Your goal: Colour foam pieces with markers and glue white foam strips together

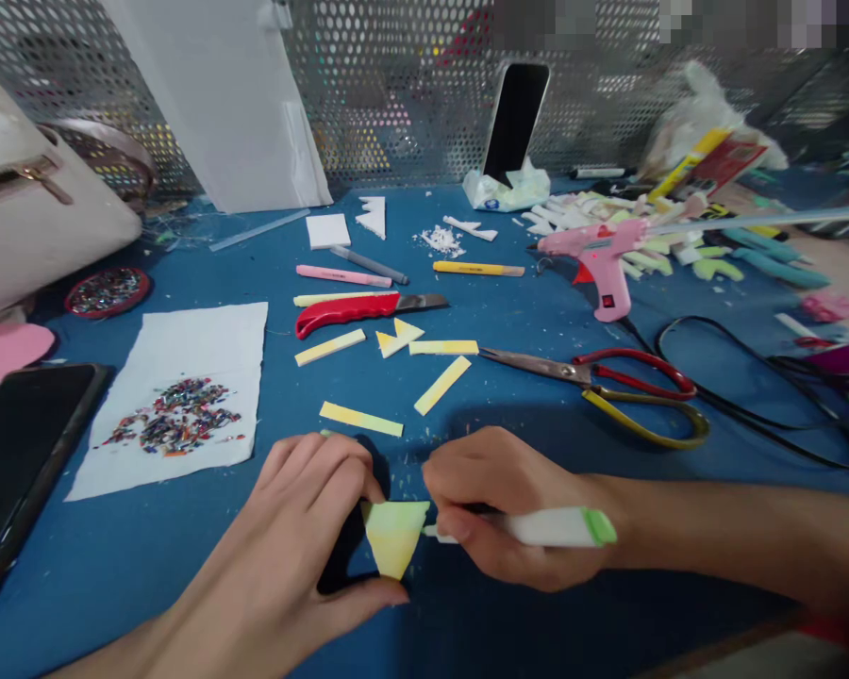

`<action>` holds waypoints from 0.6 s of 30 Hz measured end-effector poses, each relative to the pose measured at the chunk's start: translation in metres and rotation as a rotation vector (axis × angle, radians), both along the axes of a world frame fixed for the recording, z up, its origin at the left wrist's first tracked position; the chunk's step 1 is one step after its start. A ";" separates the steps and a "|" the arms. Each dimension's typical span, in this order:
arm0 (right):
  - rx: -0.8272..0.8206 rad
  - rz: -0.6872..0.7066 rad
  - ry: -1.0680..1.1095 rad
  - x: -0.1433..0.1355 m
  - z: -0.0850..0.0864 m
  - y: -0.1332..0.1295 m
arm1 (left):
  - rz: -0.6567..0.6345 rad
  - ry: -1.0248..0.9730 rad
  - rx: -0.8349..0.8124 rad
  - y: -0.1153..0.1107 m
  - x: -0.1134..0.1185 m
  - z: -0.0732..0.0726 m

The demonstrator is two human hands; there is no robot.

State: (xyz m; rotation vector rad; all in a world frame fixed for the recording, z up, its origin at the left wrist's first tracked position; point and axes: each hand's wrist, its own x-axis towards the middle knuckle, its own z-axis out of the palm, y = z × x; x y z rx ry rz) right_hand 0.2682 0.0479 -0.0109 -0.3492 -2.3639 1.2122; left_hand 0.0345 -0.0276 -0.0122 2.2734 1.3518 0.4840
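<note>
Between the thumb and fingers of my left hand (301,533) is a small yellow-and-green tapered piece (396,539), wide at the top and narrow toward my thumb. My right hand (513,490) grips a white marker with a green end (548,526). Its green tip points left and meets or nearly meets the piece's right edge. Just beyond my hands lie yellow-tinted strips (360,418), some notched yellow-and-white bits (398,338) and a red-handled knife (354,311). Scissors (640,387) with red and yellow handles rest farther right, blades pointing left.
A pink glue gun (601,259) with a black cord stands right, before a heap of foam scraps (707,250). Pink (343,275) and yellow (477,269) markers lie mid-table. Left are a paper with beads (205,344), a phone (32,462) and a bag (42,207).
</note>
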 end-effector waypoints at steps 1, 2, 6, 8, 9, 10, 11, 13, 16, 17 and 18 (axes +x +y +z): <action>-0.009 -0.008 0.019 0.000 0.000 0.000 | 0.006 0.006 0.000 0.000 0.000 0.000; -0.018 -0.014 0.037 0.000 -0.001 0.000 | 0.012 0.011 -0.001 0.000 0.000 0.001; -0.025 -0.003 0.050 0.000 -0.002 0.000 | -0.005 0.015 -0.002 0.000 -0.001 0.001; -0.022 0.014 0.019 0.000 -0.002 0.000 | -0.009 0.016 0.001 0.000 -0.002 0.000; -0.023 0.019 0.006 0.000 -0.002 0.000 | -0.004 0.016 0.003 0.001 -0.003 0.000; -0.023 0.020 -0.006 0.000 -0.003 0.000 | -0.001 0.015 0.004 0.001 -0.003 0.000; -0.022 0.020 -0.017 0.000 -0.002 0.001 | -0.005 0.013 0.004 0.001 -0.003 -0.001; -0.015 0.013 -0.031 0.000 -0.002 0.001 | -0.012 0.008 0.005 0.001 -0.004 -0.001; -0.003 -0.002 -0.020 0.001 0.000 0.001 | -0.019 0.003 0.003 0.000 -0.003 0.000; 0.003 -0.019 -0.019 0.001 0.001 0.001 | -0.015 0.002 0.004 0.000 -0.003 0.000; 0.010 -0.043 -0.025 0.001 0.002 0.001 | -0.009 0.000 0.003 0.000 -0.002 0.001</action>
